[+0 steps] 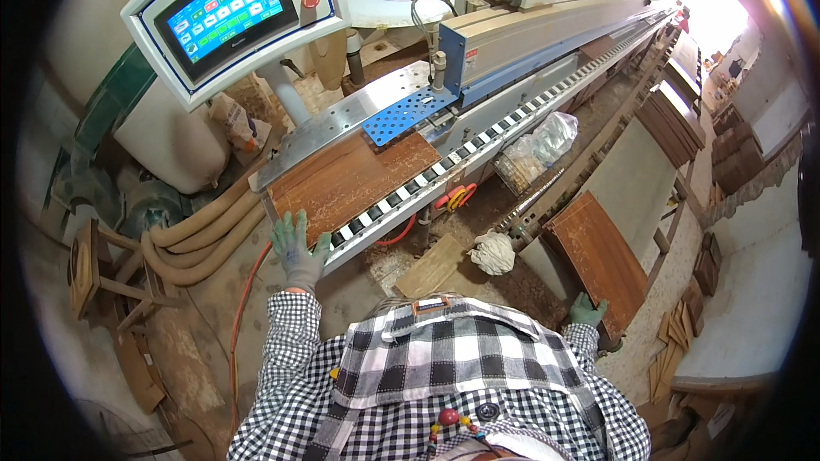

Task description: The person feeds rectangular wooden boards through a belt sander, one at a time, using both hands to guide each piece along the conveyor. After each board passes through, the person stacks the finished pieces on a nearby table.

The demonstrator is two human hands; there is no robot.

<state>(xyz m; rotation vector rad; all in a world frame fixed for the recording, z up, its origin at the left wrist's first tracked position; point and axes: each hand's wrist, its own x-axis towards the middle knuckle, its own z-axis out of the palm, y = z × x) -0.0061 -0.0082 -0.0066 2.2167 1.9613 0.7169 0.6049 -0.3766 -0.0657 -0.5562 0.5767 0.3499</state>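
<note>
My left hand (299,253), in a grey-green glove, lies with fingers spread against the near end of a brown wood-grain board (359,172). That board rests flat on the feed bed of a long machine, beside a row of black and white rollers (401,195), its far part under a blue perforated plate (408,117). My right hand (587,312), gloved too, is closed on the near corner of another brown wood-grain board (598,258). This one lies over a grey panel on the right; the fingers beneath its edge are hidden.
A control panel (224,17) with a lit screen and buttons stands at upper left. The machine's beam (547,34) stretches far right. Hoses (201,252) and a wooden stool (107,277) are at left. A crumpled white cloth (492,253) and a plastic bag (547,143) lie between the machine and stacked boards (670,128).
</note>
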